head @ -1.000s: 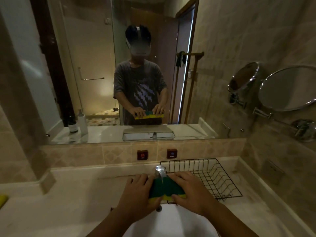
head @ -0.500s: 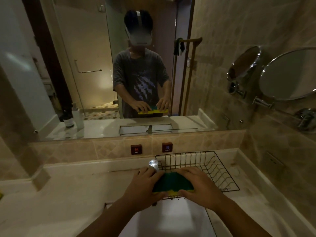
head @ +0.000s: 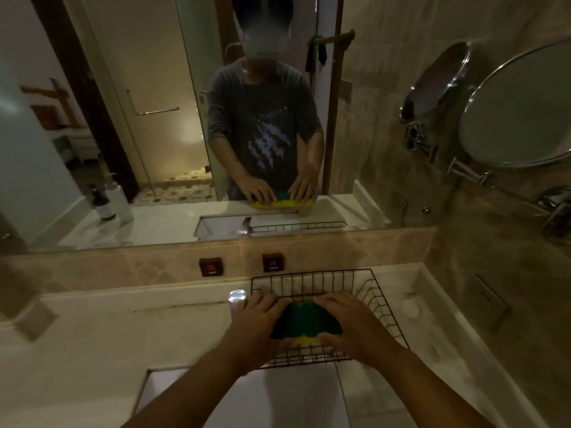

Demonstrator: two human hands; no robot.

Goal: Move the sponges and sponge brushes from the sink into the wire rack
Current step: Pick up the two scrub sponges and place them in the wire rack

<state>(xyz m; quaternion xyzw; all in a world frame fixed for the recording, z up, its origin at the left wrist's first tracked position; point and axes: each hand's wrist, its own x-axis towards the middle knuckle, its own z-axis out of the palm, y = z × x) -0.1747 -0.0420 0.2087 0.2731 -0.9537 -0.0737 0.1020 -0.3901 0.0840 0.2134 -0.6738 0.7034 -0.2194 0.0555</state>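
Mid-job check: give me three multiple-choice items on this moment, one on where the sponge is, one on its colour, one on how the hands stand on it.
1. Where is the sponge?
A. over the wire rack
B. down in the sink
C. on the counter by the bottles

2. What colours does the sponge show?
A. pink and white
B. green top, yellow edge
C. all blue

3. How is it held?
A. left hand alone
B. lying free
C. between both hands, the right hand too

Key: 1 A, rack wires frame it on all sides; 2 B, dark green face with yellow along the near edge; 3 C, fingers close on it from both ends.
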